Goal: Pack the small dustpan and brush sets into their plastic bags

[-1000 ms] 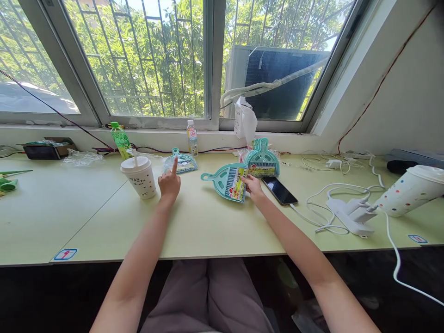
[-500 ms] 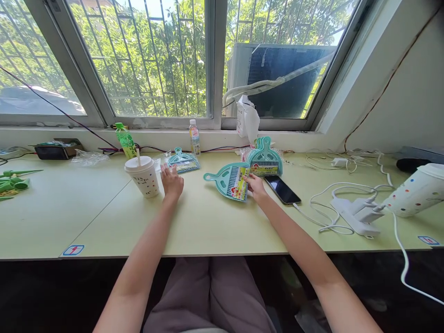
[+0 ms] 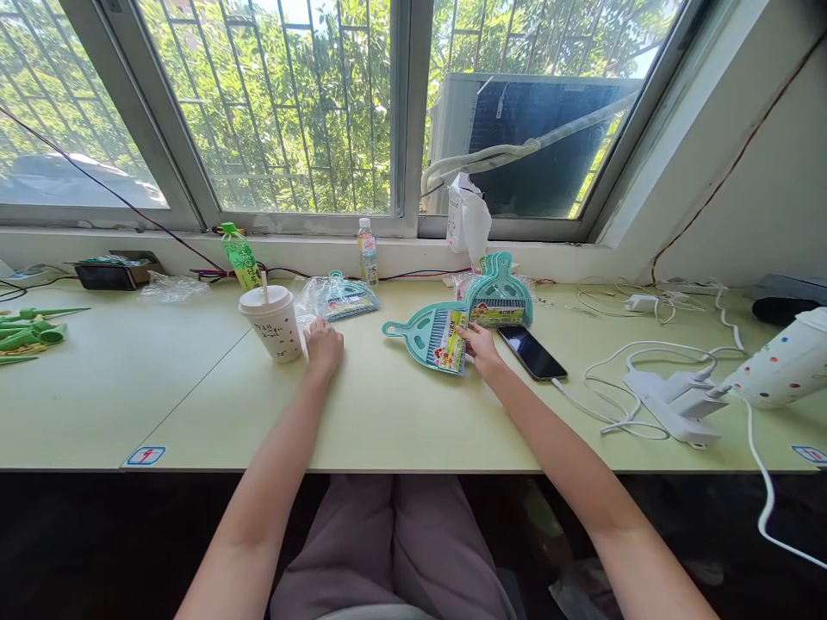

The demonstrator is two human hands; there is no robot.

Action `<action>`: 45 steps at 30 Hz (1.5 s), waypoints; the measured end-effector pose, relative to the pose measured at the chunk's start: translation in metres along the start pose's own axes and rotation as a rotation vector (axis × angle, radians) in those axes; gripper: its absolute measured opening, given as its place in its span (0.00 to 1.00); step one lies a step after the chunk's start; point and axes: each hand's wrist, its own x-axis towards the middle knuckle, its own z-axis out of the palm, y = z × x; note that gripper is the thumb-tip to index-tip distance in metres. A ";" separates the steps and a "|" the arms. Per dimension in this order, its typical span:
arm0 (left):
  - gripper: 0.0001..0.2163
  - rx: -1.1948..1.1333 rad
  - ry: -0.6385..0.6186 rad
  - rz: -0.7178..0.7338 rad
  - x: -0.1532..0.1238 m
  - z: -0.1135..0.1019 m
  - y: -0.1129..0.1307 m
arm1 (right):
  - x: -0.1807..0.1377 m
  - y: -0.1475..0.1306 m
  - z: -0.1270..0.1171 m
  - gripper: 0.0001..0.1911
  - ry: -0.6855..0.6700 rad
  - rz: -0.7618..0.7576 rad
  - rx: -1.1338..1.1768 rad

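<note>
My right hand [image 3: 481, 346] grips the right edge of a teal mini dustpan with a brush [image 3: 434, 337], which has a yellow label and a handle pointing left. My left hand [image 3: 325, 344] is closed at the near edge of a crumpled clear plastic bag [image 3: 313, 297], just right of a white lidded cup [image 3: 271, 325] with a straw. Its fingertips are partly hidden. Behind that bag lies another teal dustpan set [image 3: 351, 300]. A stack of similar dustpans [image 3: 499, 293] stands beyond my right hand.
A black phone [image 3: 532, 351] on a white cable lies right of my right hand. Farther right are a power strip [image 3: 672, 405] and a tipped dotted cup [image 3: 779, 362]. Two bottles, a green one [image 3: 240, 257] and a clear one [image 3: 368, 251], stand by the window. Green pieces [image 3: 32, 334] lie far left.
My left hand has drawn slightly back and its fingers have closed; the plastic bag beside it now looks puffed up. My right hand keeps hold of the dustpan. The view has shifted slightly.
</note>
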 end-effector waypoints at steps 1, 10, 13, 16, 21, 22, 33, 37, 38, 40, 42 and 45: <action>0.23 -0.001 0.010 0.021 -0.001 -0.001 0.003 | 0.000 0.000 0.000 0.11 -0.001 0.001 -0.001; 0.19 0.083 -0.179 0.251 -0.010 0.000 0.022 | -0.002 0.001 0.001 0.11 0.003 -0.004 0.003; 0.15 -0.061 -0.124 0.277 -0.014 -0.008 0.035 | -0.002 0.003 0.004 0.13 0.007 -0.007 0.025; 0.16 -0.410 -0.264 0.223 -0.024 -0.013 0.054 | -0.005 0.004 0.009 0.14 -0.007 -0.012 0.082; 0.41 -1.024 -0.672 -0.085 -0.051 0.004 0.077 | -0.014 0.010 0.019 0.17 -0.154 -0.056 0.104; 0.47 -1.073 -0.655 -0.118 -0.054 0.009 0.078 | -0.015 0.012 0.021 0.17 -0.181 -0.056 0.100; 0.37 -0.842 -0.290 -0.111 -0.046 -0.005 0.072 | 0.003 -0.008 -0.001 0.17 -0.212 -0.399 -0.983; 0.31 -0.723 -0.111 -0.007 -0.049 -0.007 0.074 | -0.001 -0.015 -0.014 0.29 0.107 -0.785 -1.497; 0.30 -0.710 -0.092 0.029 -0.051 -0.008 0.075 | -0.005 -0.016 -0.013 0.29 0.135 -0.867 -1.529; 0.30 -0.696 -0.085 0.099 -0.054 -0.012 0.079 | -0.017 -0.017 -0.003 0.24 0.122 -1.021 -1.497; 0.31 -0.688 -0.098 0.172 -0.059 -0.017 0.085 | -0.034 -0.015 0.016 0.17 0.024 -1.133 -1.405; 0.30 -0.648 -0.149 0.262 -0.065 -0.021 0.089 | -0.060 -0.007 0.052 0.16 -0.150 -1.147 -1.352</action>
